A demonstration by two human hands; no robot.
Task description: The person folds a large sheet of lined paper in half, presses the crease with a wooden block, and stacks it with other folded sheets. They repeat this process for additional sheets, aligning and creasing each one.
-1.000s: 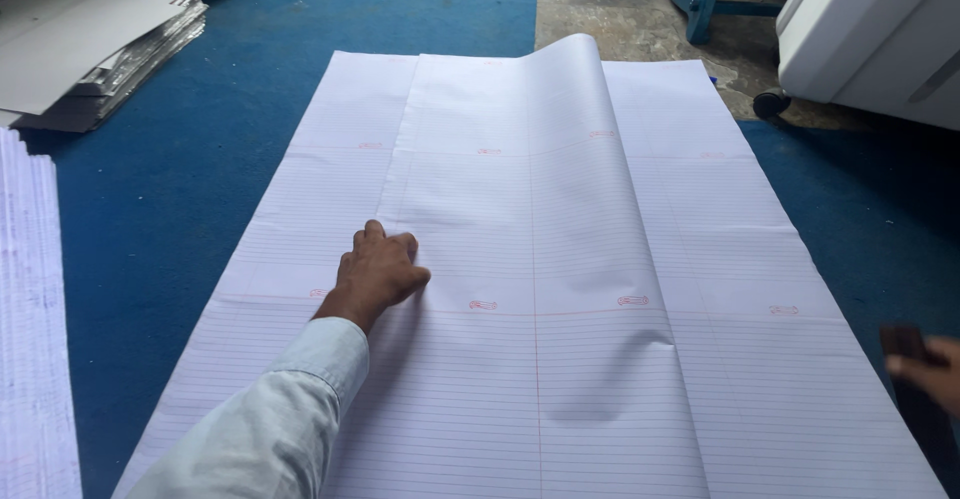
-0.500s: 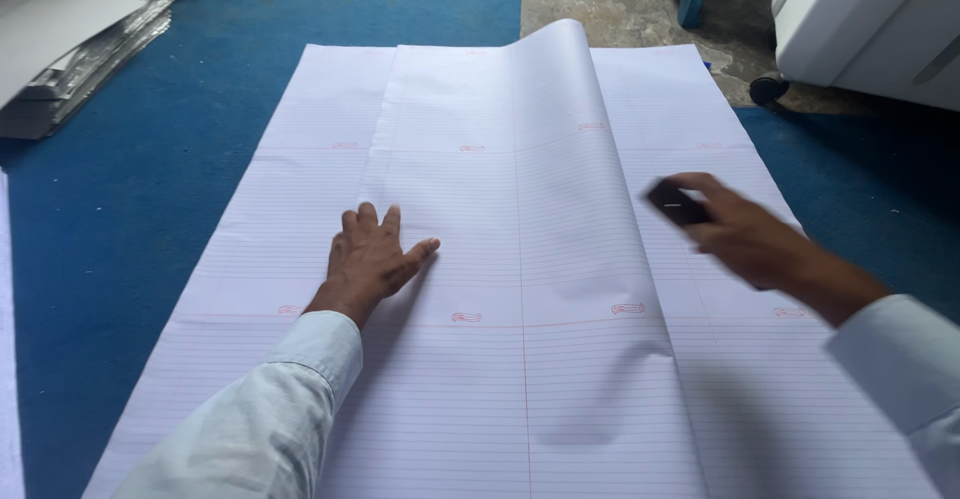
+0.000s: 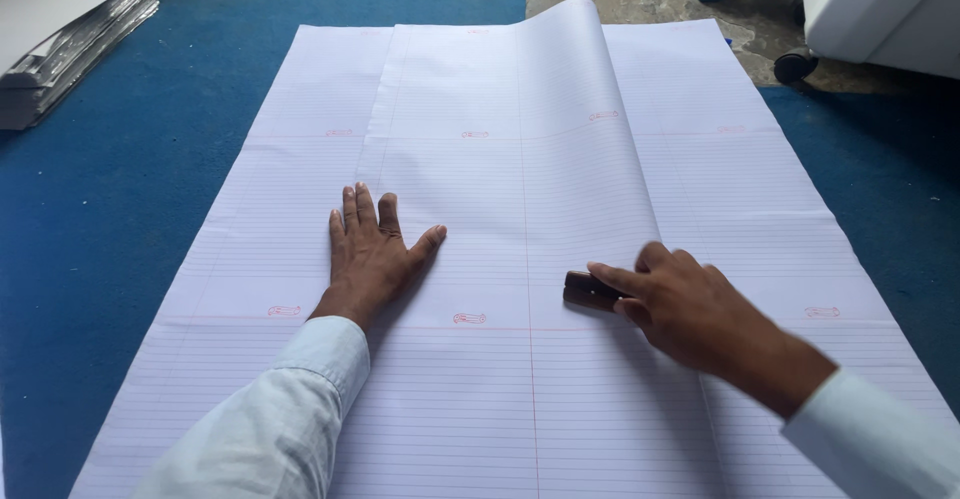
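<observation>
— How many hands on the ruled sheet (image 3: 600,209)?
— Two: left hand (image 3: 370,254) flat, fingers spread, holding nothing; right hand (image 3: 690,304) gripping one dark block (image 3: 590,290) on the folded sheet's middle.

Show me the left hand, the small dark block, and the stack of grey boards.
left hand (image 3: 370,259), head view, back of the hand.
small dark block (image 3: 585,289), head view, exposed end.
stack of grey boards (image 3: 70,29), head view, top sheet.
</observation>
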